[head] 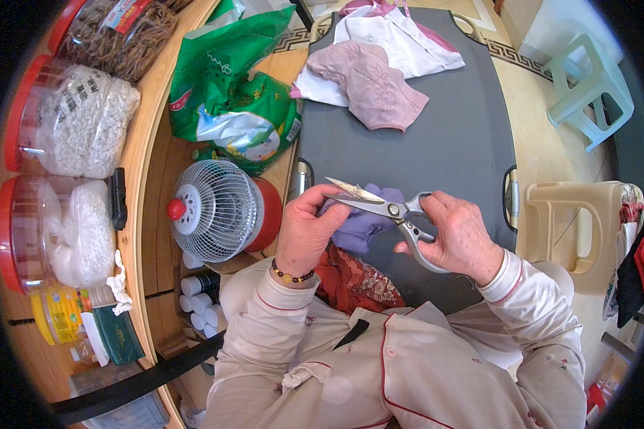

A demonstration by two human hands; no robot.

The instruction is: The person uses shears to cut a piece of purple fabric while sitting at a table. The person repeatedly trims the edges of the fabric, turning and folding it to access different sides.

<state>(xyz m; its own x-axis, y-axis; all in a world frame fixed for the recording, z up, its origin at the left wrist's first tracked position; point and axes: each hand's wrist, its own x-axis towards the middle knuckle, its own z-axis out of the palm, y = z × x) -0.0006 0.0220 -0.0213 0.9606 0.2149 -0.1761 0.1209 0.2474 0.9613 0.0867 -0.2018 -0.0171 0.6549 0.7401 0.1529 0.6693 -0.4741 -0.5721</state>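
My right hand (459, 230) holds a pair of metal scissors (394, 210) by its grey handles, with thumb and fingers in the loops. The blades point left and stand apart. My left hand (314, 228), with a beaded bracelet at the wrist, is closed at the edge of a bunched purple cloth (362, 228), close by the blade tips. Its fingers partly hide the grip. The purple cloth lies behind and below the scissors. A red patterned cloth (359, 281) lies below it, before my lap.
A pink embroidered garment (378, 88) and a white garment (375, 37) lie on the far end of the grey cot (440, 145). At left are a small caged fan (217, 209), a green bag (236, 102) and shelved jars (80, 230). Plastic stools (563, 214) stand right.
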